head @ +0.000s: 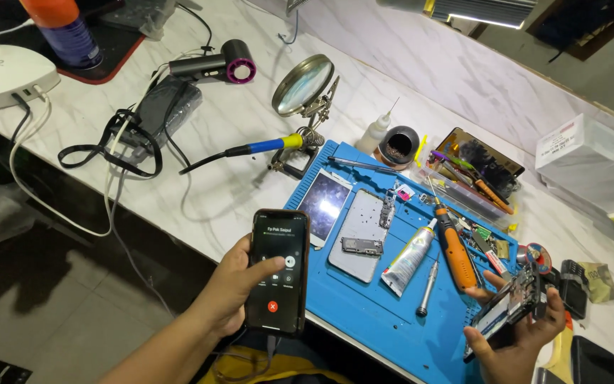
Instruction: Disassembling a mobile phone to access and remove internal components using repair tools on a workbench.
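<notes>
— What is being held in the left hand [232, 288]?

— A dark smartphone [276, 270] is being gripped upright over the near edge of the tabletop [200, 192], the fingers being wrapped round its left side and the thumb being pressed onto the lit screen, where a call display is being shown. A cable is being fed into its lower end.

— And the right hand [524, 334]?

— A stripped phone assembly [509, 307] is being clasped there, just off the right corner of the blue work mat [364, 313]; its circuitry is being exposed between fingers and thumb, so that grip is being kept closed on the part.

— How far is the work being judged to have come?

— Disassembly is being judged as well advanced — a detached screen [325, 203] and a bare phone frame [360, 235] are lying on the mat, with a small board resting on the frame. Nothing is being seen rejoined, so reassembly is being judged as outstanding.

— What else is lying about?

— An orange-handled tool [456, 249], a tube of adhesive [408, 259] and a slim silver screwdriver [426, 288] are lying side by side on the mat. A soldering iron [250, 151] is being rested in its stand beneath a magnifying glass [302, 85] — well apart from both hands.
</notes>
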